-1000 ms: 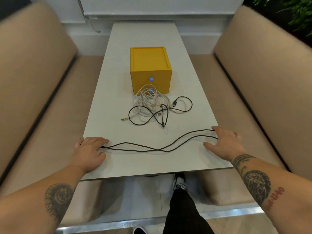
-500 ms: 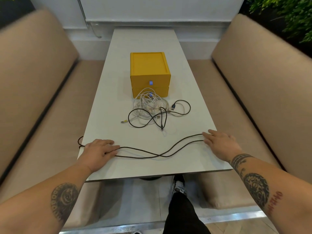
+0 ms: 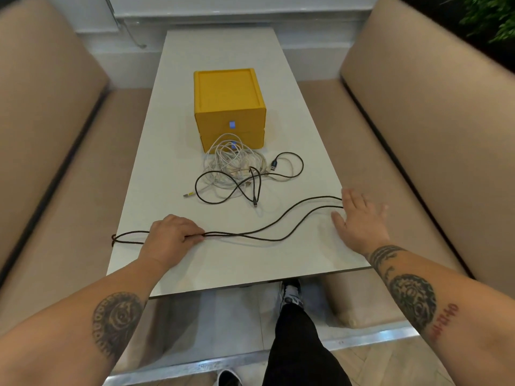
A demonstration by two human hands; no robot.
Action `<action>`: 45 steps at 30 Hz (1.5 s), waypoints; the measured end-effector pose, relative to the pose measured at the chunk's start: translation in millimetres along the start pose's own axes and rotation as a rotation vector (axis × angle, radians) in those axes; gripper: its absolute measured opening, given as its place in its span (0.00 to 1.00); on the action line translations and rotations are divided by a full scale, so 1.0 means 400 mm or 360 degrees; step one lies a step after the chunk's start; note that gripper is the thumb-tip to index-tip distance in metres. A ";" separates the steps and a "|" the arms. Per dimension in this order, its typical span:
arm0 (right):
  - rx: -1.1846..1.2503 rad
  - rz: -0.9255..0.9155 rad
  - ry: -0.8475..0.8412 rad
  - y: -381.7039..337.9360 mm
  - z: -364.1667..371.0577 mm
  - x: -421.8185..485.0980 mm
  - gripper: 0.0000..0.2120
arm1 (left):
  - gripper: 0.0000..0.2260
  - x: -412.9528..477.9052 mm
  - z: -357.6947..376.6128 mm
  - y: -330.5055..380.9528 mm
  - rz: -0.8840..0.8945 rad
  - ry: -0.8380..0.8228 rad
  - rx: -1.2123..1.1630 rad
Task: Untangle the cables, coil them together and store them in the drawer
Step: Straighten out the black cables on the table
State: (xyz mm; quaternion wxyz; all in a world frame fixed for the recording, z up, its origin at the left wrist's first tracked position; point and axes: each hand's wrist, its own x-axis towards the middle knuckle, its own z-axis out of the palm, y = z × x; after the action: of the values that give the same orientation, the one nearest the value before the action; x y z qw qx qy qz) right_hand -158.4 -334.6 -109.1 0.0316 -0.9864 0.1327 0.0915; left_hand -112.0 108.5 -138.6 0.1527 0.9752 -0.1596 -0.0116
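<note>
Untangling stage, one cable separated. A long cable [image 3: 267, 235], black and doubled into two strands, is laid across the near part of the table [image 3: 223, 51], well apart from the tangle [image 3: 234, 168]. The two strands are gripped under the curled fingers of the left hand [image 3: 174, 238], with a short loop left over beyond it at the table's left edge. The right hand [image 3: 359, 218] is laid flat with its fingers straight and slightly spread, touching the cable's far bend. The coiling step is judged to be in hand; for the next move the strands must be gathered into even loops without being dragged back into the tangle.

Count: two hands; one freed cable; one tangle, in which one further black cable and several white ones are seen, their number not being tellable; one yellow drawer box [image 3: 228, 107], just behind the tangle, with two drawers, both closed.
</note>
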 end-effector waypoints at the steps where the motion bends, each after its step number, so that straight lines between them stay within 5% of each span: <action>1: -0.0015 -0.0075 0.0038 -0.012 -0.008 0.001 0.32 | 0.04 0.004 0.001 0.004 0.0001 0.0005 -0.0005; 12: 0.0018 -0.0014 -0.0401 0.028 0.011 -0.002 0.30 | 0.06 0.030 -0.010 0.051 0.0017 -0.0027 -0.0084; 20: 0.0178 0.0019 0.0122 0.007 -0.017 -0.014 0.27 | 0.12 0.003 -0.031 0.051 -0.0049 0.0002 -0.0143; 35: 0.0371 -0.0251 0.0189 -0.109 -0.084 0.025 0.18 | 0.13 0.022 -0.088 0.109 -0.0079 0.0020 -0.0343; 42: 0.0885 -0.0452 -0.0178 -0.356 -0.137 0.063 0.31 | 0.12 0.115 -0.105 0.183 -0.0059 0.0019 -0.0472; 45: 0.1143 -0.0357 -0.0281 -0.438 -0.124 0.084 0.19 | 0.12 0.146 -0.116 0.207 -0.0099 0.0040 -0.0547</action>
State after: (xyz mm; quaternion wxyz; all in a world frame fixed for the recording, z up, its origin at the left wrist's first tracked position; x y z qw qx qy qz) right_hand -71.0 -178.9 -60.2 0.3963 -0.9092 0.0443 0.1198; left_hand -78.6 29.1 -67.8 0.3187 0.9393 -0.1232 -0.0313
